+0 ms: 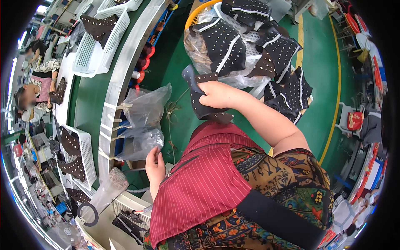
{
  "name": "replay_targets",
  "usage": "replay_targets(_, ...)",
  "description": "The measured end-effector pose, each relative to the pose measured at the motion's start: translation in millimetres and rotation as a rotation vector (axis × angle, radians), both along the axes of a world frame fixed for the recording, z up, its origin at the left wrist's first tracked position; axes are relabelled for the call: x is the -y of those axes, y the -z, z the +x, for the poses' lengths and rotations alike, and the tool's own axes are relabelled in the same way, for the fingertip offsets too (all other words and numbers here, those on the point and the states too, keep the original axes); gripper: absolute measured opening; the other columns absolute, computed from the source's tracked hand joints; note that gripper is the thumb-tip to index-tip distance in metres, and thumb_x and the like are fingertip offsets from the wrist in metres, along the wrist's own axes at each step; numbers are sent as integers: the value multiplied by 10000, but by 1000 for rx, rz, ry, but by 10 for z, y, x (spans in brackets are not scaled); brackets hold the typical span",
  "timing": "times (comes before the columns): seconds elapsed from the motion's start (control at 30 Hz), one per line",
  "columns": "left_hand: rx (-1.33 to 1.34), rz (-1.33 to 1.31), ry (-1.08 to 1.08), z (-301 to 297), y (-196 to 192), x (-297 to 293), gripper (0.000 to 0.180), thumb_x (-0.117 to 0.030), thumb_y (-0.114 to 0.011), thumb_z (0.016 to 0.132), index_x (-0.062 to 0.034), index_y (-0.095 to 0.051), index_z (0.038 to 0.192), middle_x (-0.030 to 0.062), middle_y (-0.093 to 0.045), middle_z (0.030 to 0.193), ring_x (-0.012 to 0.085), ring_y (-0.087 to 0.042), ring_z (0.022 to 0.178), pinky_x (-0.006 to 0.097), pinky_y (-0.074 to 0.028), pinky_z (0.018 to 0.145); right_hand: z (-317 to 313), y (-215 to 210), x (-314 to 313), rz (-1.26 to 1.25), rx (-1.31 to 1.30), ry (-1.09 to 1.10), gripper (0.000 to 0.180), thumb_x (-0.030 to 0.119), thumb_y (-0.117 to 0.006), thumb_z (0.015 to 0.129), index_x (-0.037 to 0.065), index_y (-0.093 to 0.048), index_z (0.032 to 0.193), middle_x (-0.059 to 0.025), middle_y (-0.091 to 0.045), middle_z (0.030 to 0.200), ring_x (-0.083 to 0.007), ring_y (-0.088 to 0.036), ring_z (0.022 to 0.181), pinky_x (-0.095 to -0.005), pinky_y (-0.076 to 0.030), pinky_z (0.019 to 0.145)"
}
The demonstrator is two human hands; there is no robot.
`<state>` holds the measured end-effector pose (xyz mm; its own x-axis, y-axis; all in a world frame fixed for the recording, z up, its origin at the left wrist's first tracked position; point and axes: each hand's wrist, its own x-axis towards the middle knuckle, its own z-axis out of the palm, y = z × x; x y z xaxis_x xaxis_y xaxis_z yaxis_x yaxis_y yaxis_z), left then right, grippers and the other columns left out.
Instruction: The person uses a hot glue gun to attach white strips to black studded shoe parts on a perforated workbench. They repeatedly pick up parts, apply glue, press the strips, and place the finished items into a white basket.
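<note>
Seen from above, a person in a red striped apron [204, 183] reaches the right hand [217, 95] forward, its fingers closed around a dark studded leather piece [199, 96] held up in front of the body, just below a heap of similar pieces [254, 46] piled on clear plastic in a yellow-rimmed basket [196, 13]. The left hand [155, 166] hangs low by the hip, fingers loosely curled and touching the lower edge of a clear plastic bag [143, 121] hanging off the long green worktop [89, 96]. White baskets [85, 154] with more pieces sit on it.
</note>
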<state>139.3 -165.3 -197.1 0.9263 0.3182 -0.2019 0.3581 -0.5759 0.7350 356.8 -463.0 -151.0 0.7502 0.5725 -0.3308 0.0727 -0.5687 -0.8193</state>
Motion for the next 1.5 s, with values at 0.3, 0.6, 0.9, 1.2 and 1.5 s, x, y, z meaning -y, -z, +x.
replay_targets(0.3,-35,142,-36,63,-149,152,256,-22,-567,869,-12,-588,1124,128,-638,1015,240,-631,921,331,-500,794,1072,22,532,177,-267,204,329,86,-518,736,-35,-612,1027,-78,-663,888,-129,-602,784,-265,-490,732)
replay_targets(0.6,-111,238,13,184,-191,408,239,-41,-586,840,-37,-604,1078,125,-641,942,282,-633,868,366,-493,770,2296,1304,1380,-419,-69,456,502,201,-567,725,-20,-576,1176,-239,-585,1179,-330,-582,1088,-364,-452,919)
replay_targets(0.9,-211,249,105,240,-43,573,226,-74,-598,830,-63,-608,1056,128,-633,915,292,-630,845,394,-485,741,2242,1485,1302,-433,-170,577,433,71,-591,737,-62,-558,1148,-200,-637,1017,-320,-625,953,-403,-517,801)
replay_targets(1.2,-230,269,164,387,48,571,237,-86,-605,826,-53,-608,1061,132,-645,954,296,-622,882,388,-486,777,1819,1830,1235,248,-492,1089,302,164,-624,848,-15,-536,1075,-144,-617,967,-252,-632,764,-399,-549,580)
replay_targets(1.5,-242,287,201,496,94,562,250,-124,-608,825,-65,-612,1068,123,-645,1002,303,-613,939,394,-482,810,1158,1806,1126,222,-449,1102,443,265,-640,825,53,-491,1184,-117,-565,1101,-218,-467,1067,-480,-313,937)
